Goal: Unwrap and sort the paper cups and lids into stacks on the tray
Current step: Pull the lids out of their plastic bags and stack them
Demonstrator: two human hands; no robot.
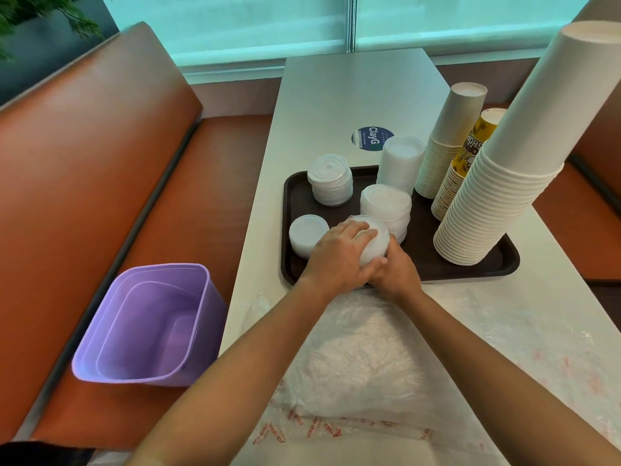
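Both hands, left hand and right hand, curl around my stack of lids at the brown tray's near edge. Beyond it I see more lid stacks, then tall cup stacks farther right on the table.

lid stacks: 5 | cup stacks: 3 | tray: 1 | bin: 1

– How is the scene lit?
– Soft daylight is cast from the window; only faint shadows are thrown.
– And sharpness?
– Edges are bent by wide-angle distortion; slight softness is seen throughout.
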